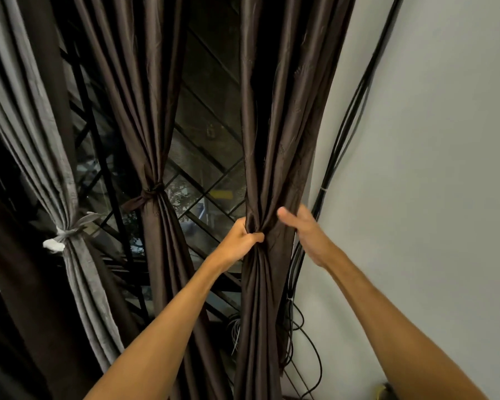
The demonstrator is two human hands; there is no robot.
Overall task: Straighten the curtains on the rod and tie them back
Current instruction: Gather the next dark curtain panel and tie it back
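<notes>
Two bare forearms reach up from the lower edge of the view toward the nearest panel. The left hand (239,238) has its fingers curled tightly round a bunch of folds in the right-hand brown curtain (272,134), cinching the cloth to a narrow waist at about mid-height. The right hand (304,235) lies against the same curtain's wall-side edge. Its thumb is spread across the fabric and the palm appears open. It is slightly blurred and seems to hold nothing, though the fingertips are partly hidden by the cloth. No tie-back band shows in either hand or around this panel.

Just beside the curtain's outer edge, a bundle of black cables (344,140) runs up the pale wall (433,145).

Further left hangs the middle brown curtain (145,119), already drawn in by a brown tie (148,194) knotted round it. Beyond that, the grey curtain (38,134) is likewise gathered by a pale tie (70,230). Behind all three, a dark window grille (211,157) shows between the panels.

The rod lies out of view above, so the spacing of the curtains along it cannot be judged.

By the state of the panels, the work is judged well advanced: two curtains are tied back and the third is gathered but not yet bound. What is left is probably to fetch or free a tie for this panel, pass it round the pinched waist and knot it.
</notes>
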